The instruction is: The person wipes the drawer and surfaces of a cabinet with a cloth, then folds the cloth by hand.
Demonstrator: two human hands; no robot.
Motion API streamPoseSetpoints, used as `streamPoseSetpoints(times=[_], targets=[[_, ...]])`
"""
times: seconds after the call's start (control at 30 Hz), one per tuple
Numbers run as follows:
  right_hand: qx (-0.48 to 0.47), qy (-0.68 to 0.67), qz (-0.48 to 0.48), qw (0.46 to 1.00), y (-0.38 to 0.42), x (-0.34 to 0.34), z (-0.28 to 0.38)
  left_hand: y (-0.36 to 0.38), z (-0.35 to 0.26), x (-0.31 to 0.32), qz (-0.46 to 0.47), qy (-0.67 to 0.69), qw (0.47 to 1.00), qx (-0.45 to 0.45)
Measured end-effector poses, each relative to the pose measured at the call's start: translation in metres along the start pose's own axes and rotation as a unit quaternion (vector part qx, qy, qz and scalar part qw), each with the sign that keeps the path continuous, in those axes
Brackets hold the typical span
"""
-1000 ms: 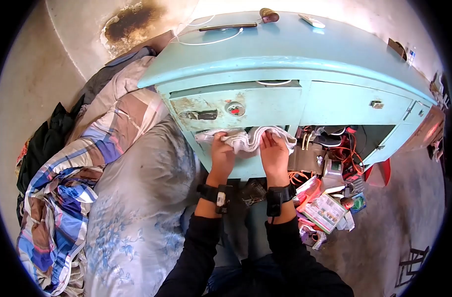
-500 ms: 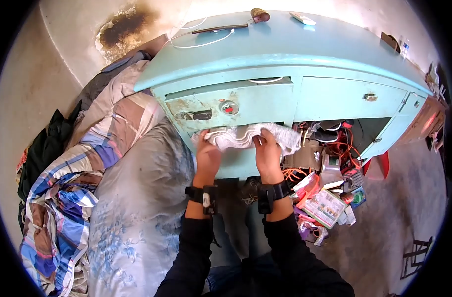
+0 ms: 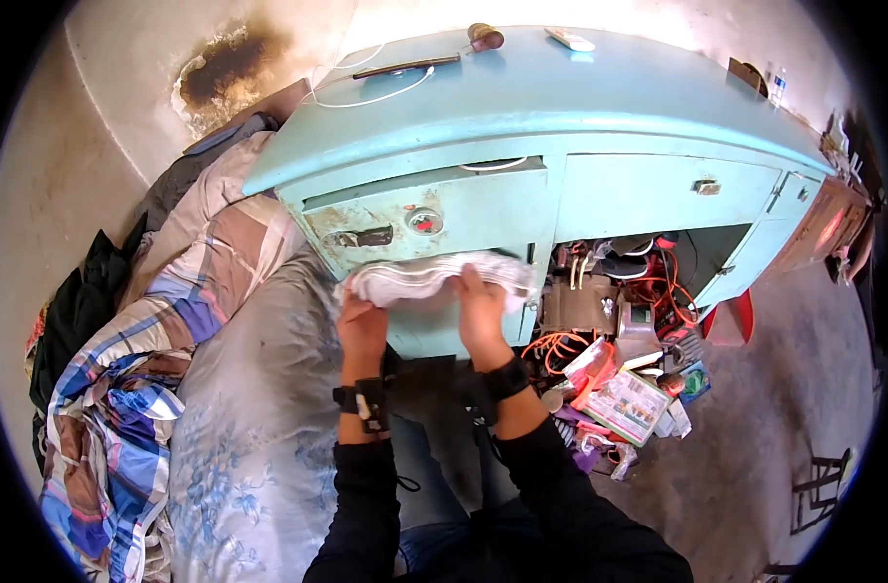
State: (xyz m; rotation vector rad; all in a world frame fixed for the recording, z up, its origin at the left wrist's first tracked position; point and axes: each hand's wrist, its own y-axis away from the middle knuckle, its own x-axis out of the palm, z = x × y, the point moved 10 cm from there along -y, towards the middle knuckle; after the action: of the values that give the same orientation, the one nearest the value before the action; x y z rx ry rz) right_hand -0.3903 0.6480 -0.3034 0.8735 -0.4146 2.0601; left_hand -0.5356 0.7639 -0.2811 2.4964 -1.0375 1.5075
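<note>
A folded white cloth (image 3: 410, 282), possibly a towel, hangs level in front of the turquoise cabinet's door (image 3: 429, 335). My left hand (image 3: 362, 332) grips its left end from below, fingers closed. Toward the other end, my right hand (image 3: 480, 316) pinches the cloth's lower edge, slightly smeared by motion. Layered folds show along the cloth's front. Just above it is the drawer front (image 3: 493, 199), with a round lock and a worn cutout.
An open compartment (image 3: 731, 257) spills cords, boxes and packets onto the floor at right. The bed (image 3: 259, 389) with a plaid blanket (image 3: 119, 389) lies at left. A cable (image 3: 381, 102), a brown cup-like object (image 3: 485, 37) and a remote (image 3: 570, 40) rest on the cabinet top.
Both hands and the cloth have shifted left, the right hand also slightly down. The cloth looks more compactly folded. The whole view has shifted a little.
</note>
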Motion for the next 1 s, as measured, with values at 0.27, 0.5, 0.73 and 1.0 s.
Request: streamPoseSetpoints(times=[0.27, 0.5, 0.73, 1.0], targets=[[-0.004, 0.035, -0.016, 0.999, -0.001, 0.002, -0.014, 0.000, 0.050, 0.026, 0.005, -0.021, 0.999, -0.038], [0.043, 0.048, 0.075, 0.995, 0.019, 0.039, -0.044, 0.010, -0.003, -0.012, -0.006, -0.020, 0.999, 0.027], [0.034, -0.060, 0.076, 0.995, 0.024, 0.022, -0.013, 0.033, -0.035, 0.000, -0.073, 0.137, 0.988, 0.006], [0.028, -0.083, 0.061, 0.994, -0.005, 0.013, 0.006, 0.006, -0.001, -0.007, -0.106, 0.078, 0.991, -0.008]])
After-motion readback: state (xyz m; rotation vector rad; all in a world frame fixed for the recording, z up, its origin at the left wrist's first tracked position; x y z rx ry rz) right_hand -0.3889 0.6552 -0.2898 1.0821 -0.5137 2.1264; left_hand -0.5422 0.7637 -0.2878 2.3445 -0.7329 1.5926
